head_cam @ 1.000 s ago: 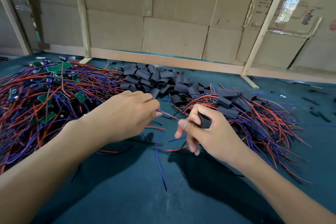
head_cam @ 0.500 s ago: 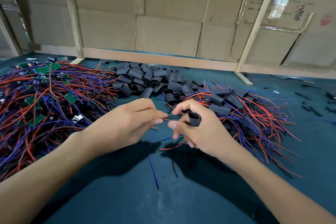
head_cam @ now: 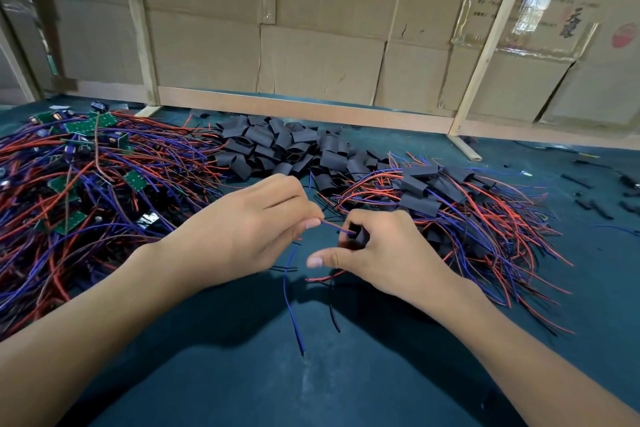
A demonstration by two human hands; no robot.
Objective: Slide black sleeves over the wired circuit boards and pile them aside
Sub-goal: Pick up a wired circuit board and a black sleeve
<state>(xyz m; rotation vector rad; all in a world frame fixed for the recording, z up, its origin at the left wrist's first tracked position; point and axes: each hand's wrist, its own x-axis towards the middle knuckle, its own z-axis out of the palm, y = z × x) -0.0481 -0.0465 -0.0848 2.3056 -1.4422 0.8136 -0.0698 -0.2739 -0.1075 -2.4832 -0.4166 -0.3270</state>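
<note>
Pinching a thin red and blue wire pair (head_cam: 331, 225), the left hand (head_cam: 242, 236) is feeding it into the short black sleeve (head_cam: 360, 236) gripped in the curled fingers of the right hand (head_cam: 384, 255), just in front of the heap of loose black sleeves (head_cam: 284, 149). Compared with half a second ago, the right thumb is now sticking out and the wire tips are reaching the sleeve mouth.

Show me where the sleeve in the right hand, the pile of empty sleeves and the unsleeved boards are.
sleeve (head_cam: 361, 235), head view, its dark end between the fingers.
empty sleeves (head_cam: 277, 146), head view, middle of the pile.
unsleeved boards (head_cam: 133, 180), head view, one green board on the left heap.
</note>
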